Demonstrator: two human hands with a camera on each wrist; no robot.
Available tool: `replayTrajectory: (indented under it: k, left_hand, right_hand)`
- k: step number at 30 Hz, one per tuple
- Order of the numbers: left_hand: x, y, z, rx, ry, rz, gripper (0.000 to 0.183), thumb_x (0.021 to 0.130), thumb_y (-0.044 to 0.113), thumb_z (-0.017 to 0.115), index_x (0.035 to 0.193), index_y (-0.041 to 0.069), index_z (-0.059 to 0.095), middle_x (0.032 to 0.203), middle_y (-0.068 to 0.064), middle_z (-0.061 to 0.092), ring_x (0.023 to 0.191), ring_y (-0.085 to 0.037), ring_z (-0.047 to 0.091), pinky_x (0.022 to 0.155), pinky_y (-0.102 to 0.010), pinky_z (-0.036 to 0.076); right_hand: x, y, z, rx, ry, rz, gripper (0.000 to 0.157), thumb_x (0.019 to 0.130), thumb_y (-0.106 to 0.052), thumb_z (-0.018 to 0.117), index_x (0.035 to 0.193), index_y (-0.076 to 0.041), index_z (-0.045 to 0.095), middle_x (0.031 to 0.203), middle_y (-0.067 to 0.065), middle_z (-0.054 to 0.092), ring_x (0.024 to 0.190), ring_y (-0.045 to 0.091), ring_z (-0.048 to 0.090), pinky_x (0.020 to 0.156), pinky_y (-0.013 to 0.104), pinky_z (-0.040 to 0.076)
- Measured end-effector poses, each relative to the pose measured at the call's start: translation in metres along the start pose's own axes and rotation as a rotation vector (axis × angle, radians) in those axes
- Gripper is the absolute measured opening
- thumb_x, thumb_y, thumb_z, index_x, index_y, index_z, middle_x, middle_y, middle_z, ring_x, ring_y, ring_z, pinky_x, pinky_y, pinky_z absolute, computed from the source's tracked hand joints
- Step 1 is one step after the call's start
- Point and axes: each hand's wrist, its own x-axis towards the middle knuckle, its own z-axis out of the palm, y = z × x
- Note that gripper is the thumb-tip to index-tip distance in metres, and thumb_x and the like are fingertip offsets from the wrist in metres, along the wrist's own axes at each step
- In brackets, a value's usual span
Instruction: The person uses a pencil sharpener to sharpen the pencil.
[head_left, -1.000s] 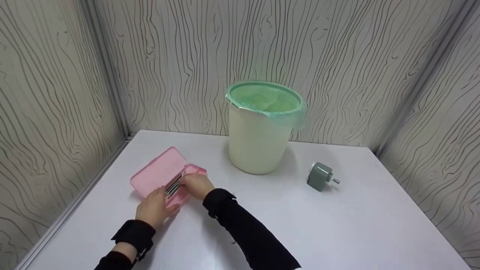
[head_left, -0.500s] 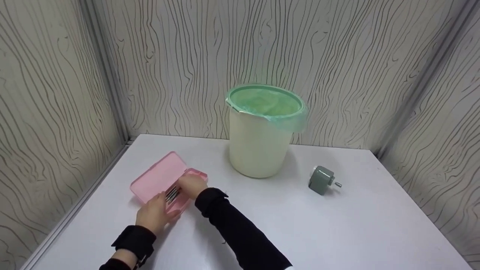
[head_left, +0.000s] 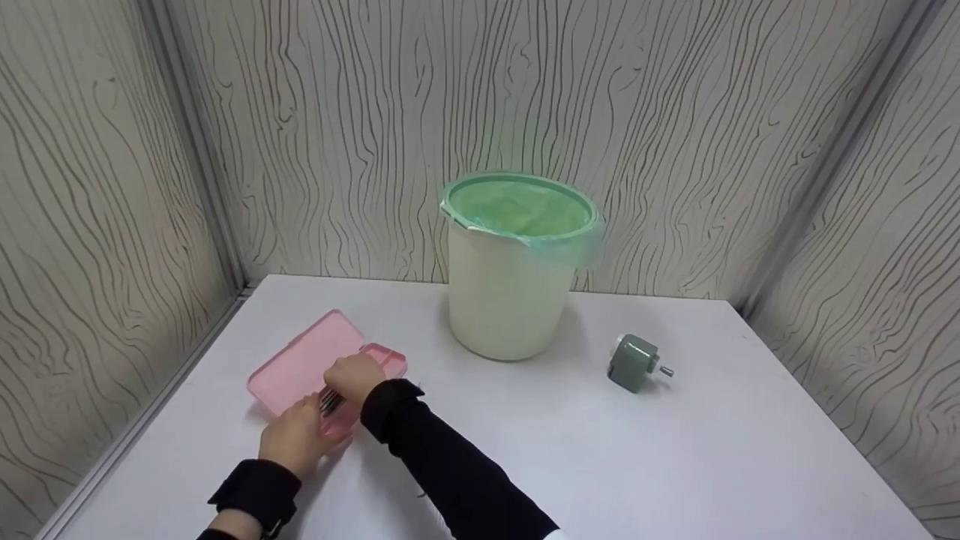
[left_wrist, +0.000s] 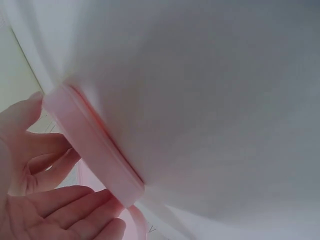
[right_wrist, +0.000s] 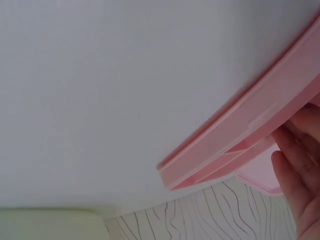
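An open pink pencil case (head_left: 300,367) lies at the table's left, its lid folded back. In the head view my left hand (head_left: 292,439) grips the near left end, thumb along the front side and fingers at the end. My right hand (head_left: 356,379) reaches down into the tray, fingers bent over several slender dark pens or pencils (head_left: 330,401) lying lengthwise. The left wrist view shows the tray's pink side wall (left_wrist: 97,145) with fingers around its ends. In the right wrist view fingers (right_wrist: 295,155) dip behind the tray wall; I cannot tell whether they hold anything.
A tall cream bin (head_left: 510,300) with a green rim and green liner bag stands at the back middle. To its right lies a grey-green block (head_left: 634,364) with a short metal-tipped shaft. Wood-patterned panels (head_left: 390,135) enclose the white table (head_left: 637,465) behind and at both sides.
My right hand has slid left and nearer along the tray, covering more of the slender items and baring the tray's far end. My left hand keeps its place on the case.
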Motion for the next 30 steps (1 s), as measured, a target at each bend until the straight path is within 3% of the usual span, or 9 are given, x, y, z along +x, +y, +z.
replayTrajectory:
  k: [6, 12, 18, 30]
  left_hand:
    - [-0.002, -0.002, 0.0, -0.008, -0.003, 0.006, 0.053, 0.08, 0.034, 0.086, 0.109, -0.005, 0.064, 0.083, -0.01, 0.066, 0.068, -0.021, 0.055, 0.061, -0.04, 0.047]
    - [-0.002, -0.003, 0.001, -0.021, 0.02, 0.016, 0.051, 0.08, 0.032, 0.087, 0.107, -0.004, 0.064, 0.089, -0.013, 0.069, 0.071, -0.021, 0.059, 0.063, -0.043, 0.051]
    - [-0.001, -0.003, 0.001, -0.038, 0.03, 0.024, 0.054, 0.079, 0.031, 0.087, 0.113, -0.004, 0.064, 0.096, -0.018, 0.072, 0.073, -0.023, 0.06, 0.065, -0.044, 0.052]
    - [-0.002, -0.001, 0.003, -0.029, 0.045, 0.003, 0.052, 0.077, 0.031, 0.09, 0.107, -0.004, 0.064, 0.096, -0.019, 0.072, 0.078, -0.026, 0.066, 0.071, -0.049, 0.056]
  right_hand:
    - [0.001, -0.006, 0.006, -0.101, 0.023, -0.063, 0.014, 0.095, -0.019, 0.069, 0.093, -0.031, 0.075, 0.092, -0.014, 0.076, 0.073, 0.003, 0.061, 0.072, 0.017, 0.055]
    - [0.002, -0.002, 0.003, -0.217, 0.031, -0.172, 0.013, 0.095, -0.019, 0.069, 0.087, -0.03, 0.068, 0.09, -0.017, 0.074, 0.068, 0.003, 0.052, 0.068, 0.016, 0.053]
    - [0.004, 0.004, 0.005, -0.225, 0.042, -0.258, 0.012, 0.095, -0.019, 0.067, 0.087, -0.028, 0.066, 0.088, -0.017, 0.073, 0.067, 0.004, 0.05, 0.068, 0.018, 0.053]
    - [0.0, 0.016, 0.014, -0.292, 0.101, -0.394, 0.017, 0.1, -0.019, 0.062, 0.095, -0.03, 0.075, 0.095, -0.016, 0.074, 0.069, 0.001, 0.052, 0.065, 0.016, 0.052]
